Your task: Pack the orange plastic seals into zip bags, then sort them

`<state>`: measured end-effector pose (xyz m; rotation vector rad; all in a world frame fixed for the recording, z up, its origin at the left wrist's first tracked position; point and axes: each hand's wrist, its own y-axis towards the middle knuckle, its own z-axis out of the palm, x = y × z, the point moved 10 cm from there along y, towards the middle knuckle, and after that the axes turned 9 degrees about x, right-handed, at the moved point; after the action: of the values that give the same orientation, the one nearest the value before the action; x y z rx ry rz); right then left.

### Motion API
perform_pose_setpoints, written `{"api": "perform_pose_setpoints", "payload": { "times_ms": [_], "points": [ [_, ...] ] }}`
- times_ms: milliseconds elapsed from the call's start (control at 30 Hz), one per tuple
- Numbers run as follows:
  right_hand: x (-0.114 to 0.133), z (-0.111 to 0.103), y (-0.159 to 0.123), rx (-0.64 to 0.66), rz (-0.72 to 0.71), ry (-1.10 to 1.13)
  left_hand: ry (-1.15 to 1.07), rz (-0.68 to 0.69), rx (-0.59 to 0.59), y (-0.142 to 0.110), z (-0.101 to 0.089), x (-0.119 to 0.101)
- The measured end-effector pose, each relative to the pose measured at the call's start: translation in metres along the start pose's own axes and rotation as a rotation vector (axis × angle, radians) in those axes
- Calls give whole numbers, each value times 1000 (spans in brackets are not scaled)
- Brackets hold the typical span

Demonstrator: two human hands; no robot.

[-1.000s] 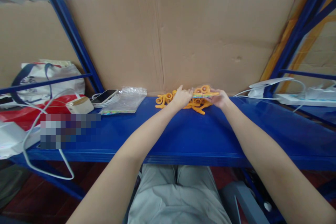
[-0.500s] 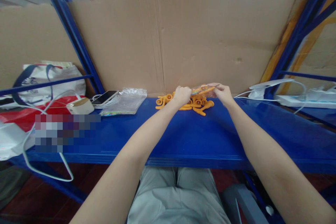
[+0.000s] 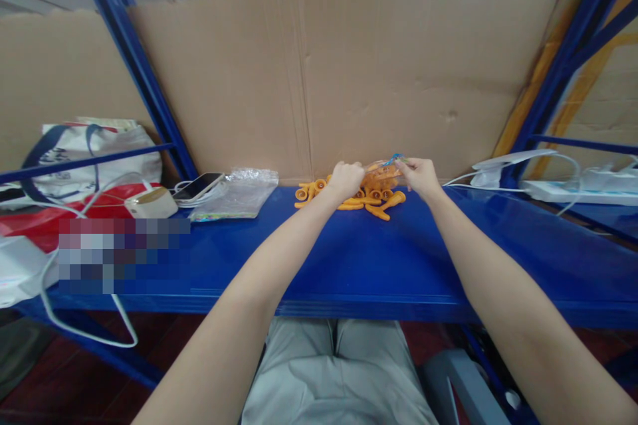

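With our left hand [image 3: 346,180] we are closing the fingers into a fist at the left end of a clear bag [image 3: 381,174]; with our right hand [image 3: 420,174] we are pinching its other end between thumb and fingertips, beside a small blue part [image 3: 393,159]; we are holding the bag from two opposite sides, probably so that the thin film is not folding on itself; the finger pads of the left hand are hiding from us, so we cannot tell how much film they are gripping. Orange is showing through the bag, but we cannot tell if it is lying inside or behind.

The orange pieces [image 3: 377,212] are lying in a loose heap on the blue shelf [image 3: 389,259], under and around the left hand and below the bag, near the foot of the cardboard panel [image 3: 373,80]; being so close to both hands, they are sitting in easy reach, and the panel is perhaps serving as a stop behind them. A flat plastic packet [image 3: 239,196] is resting to the left, well apart from the heap, with a phone [image 3: 200,186] just beside it; this placing is leaving the shelf's front part free for our forearms.
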<state>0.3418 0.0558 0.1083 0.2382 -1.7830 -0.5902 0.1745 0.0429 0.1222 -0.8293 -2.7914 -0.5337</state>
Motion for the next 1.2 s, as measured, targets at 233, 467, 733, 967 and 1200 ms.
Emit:
{"api": "perform_pose_setpoints", "payload": {
  "times_ms": [233,467,733,967,1200],
  "points": [
    [-10,-4,4,-63,42,96,-422,-191,-187,2,13,37],
    [-16,4,1,25,111,149,-976,-292,-150,4,55,64],
    [-24,3,-4,9,260,89,-1261,-379,-16,9,78,53],
    [-17,-6,-2,-27,214,-220,-1525,-378,-10,11,76,36],
    [-28,-4,-8,-62,265,139,-1543,-267,-33,5,75,34]
  ]
}}
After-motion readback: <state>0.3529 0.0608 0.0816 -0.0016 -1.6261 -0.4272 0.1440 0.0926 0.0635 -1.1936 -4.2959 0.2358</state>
